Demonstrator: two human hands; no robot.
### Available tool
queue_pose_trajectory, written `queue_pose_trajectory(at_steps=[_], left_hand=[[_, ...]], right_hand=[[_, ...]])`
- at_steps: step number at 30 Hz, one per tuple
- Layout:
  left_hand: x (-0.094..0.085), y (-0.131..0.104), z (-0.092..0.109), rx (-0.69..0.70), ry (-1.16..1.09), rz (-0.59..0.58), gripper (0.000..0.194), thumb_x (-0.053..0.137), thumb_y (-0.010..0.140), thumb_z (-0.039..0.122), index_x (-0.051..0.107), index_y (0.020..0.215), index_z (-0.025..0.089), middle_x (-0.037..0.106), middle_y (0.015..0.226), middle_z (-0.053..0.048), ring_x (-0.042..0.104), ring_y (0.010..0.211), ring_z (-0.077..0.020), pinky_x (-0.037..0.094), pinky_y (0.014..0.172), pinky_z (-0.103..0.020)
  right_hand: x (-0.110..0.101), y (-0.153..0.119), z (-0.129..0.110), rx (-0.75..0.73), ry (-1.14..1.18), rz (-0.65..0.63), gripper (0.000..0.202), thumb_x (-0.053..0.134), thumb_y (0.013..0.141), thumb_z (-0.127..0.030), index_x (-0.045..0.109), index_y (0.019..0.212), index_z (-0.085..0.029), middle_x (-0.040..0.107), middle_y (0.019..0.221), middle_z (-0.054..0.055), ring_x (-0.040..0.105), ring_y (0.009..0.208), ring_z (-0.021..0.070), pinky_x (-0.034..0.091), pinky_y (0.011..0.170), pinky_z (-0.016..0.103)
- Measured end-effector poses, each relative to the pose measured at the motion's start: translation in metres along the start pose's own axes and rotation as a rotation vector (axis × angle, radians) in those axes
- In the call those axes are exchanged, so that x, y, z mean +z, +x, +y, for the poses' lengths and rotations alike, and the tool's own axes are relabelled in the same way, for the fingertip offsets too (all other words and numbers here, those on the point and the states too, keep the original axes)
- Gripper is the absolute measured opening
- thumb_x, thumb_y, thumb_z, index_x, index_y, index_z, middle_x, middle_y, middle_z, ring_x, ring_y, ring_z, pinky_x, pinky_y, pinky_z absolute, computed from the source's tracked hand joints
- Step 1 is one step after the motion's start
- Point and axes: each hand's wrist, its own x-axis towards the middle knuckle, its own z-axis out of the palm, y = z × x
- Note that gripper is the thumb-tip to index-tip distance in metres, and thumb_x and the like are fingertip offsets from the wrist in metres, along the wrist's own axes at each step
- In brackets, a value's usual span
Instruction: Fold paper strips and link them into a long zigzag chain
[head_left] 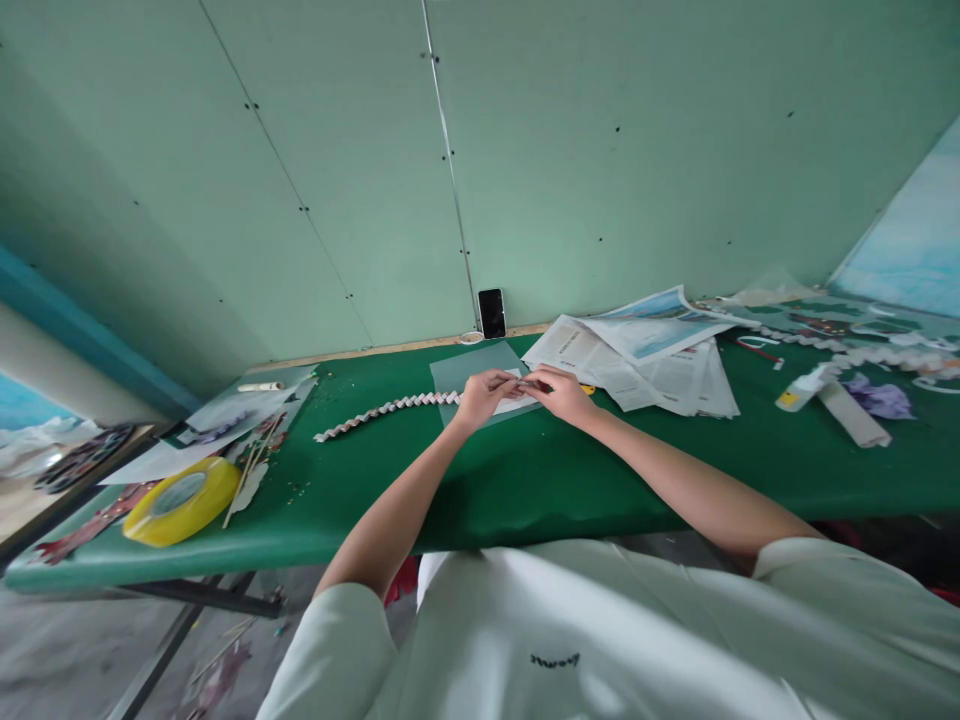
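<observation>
Hands: left hand (481, 397) and right hand (561, 392) curled, fingertips almost meeting; whether they grip anything, I cannot tell.
Zigzag strip (397, 406): left of the left hand, long axis slanting leftward and slightly bodyward.
Hidden: strip's inner end, at the left hand.
Clear sheet (466, 364): beneath both hands, partly covered.

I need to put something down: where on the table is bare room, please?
Bare green table shows between the pleated strip, left forearm and front edge; also between the newspapers, white bottle and right forearm. Crowded: around the left hand and right hand, by the tape roll, and at the far right.
</observation>
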Motion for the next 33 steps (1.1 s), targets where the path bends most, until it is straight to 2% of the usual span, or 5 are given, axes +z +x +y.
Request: queue_pose_trajectory(at_steps=[8, 15, 22, 29, 33], left_hand=[[-0.002, -0.004, 0.006, 0.191, 0.363, 0.032, 0.018, 0.062, 0.098, 0.026, 0.078, 0.099, 0.018, 0.081, 0.1, -0.008, 0.077, 0.096, -0.0224, 0.061, 0.088, -0.032], [0.001, -0.005, 0.007, 0.157, 0.397, 0.027, 0.017, 0.058, 0.099, 0.022, 0.073, 0.094, 0.017, 0.08, 0.09, -0.007, 0.078, 0.084, -0.0205, 0.062, 0.08, -0.031], [-0.005, -0.009, 0.006, 0.19, 0.587, -0.056, 0.023, 0.044, 0.098, 0.01, 0.066, 0.094, 0.018, 0.078, 0.089, -0.005, 0.076, 0.084, -0.0175, 0.056, 0.075, -0.026], [-0.004, -0.008, 0.007, 0.129, 0.729, -0.177, 0.021, 0.046, 0.1, 0.016, 0.066, 0.096, 0.018, 0.076, 0.084, -0.005, 0.072, 0.078, -0.0193, 0.052, 0.072, -0.026], [-0.009, -0.003, 0.016, 0.132, 0.794, -0.22, 0.025, 0.047, 0.104, 0.026, 0.071, 0.1, 0.02, 0.078, 0.1, -0.007, 0.072, 0.091, -0.0231, 0.052, 0.086, -0.032]], right_hand=[[0.0, 0.0, -0.002, 0.022, 0.029, 0.017, 0.03, 0.061, 0.104, -0.05, 0.072, 0.098, -0.023, 0.06, 0.077, 0.004, 0.057, 0.068, 0.0204, 0.046, 0.065, 0.034], [0.003, -0.002, -0.003, 0.034, 0.02, 0.033, 0.034, 0.058, 0.105, -0.049, 0.062, 0.084, -0.023, 0.056, 0.072, 0.002, 0.054, 0.064, 0.0189, 0.043, 0.063, 0.033], [0.0, -0.001, -0.01, 0.082, 0.024, -0.11, 0.036, 0.059, 0.104, -0.051, 0.053, 0.08, -0.024, 0.055, 0.073, 0.001, 0.052, 0.064, 0.0189, 0.041, 0.062, 0.032], [0.006, -0.001, -0.007, 0.182, 0.011, -0.225, 0.04, 0.06, 0.103, -0.051, 0.048, 0.076, -0.024, 0.058, 0.071, 0.001, 0.057, 0.067, 0.0206, 0.04, 0.066, 0.032], [0.007, 0.0, -0.001, 0.227, -0.009, -0.223, 0.038, 0.061, 0.102, -0.05, 0.05, 0.077, -0.024, 0.061, 0.072, 0.002, 0.059, 0.069, 0.0214, 0.041, 0.066, 0.032]])
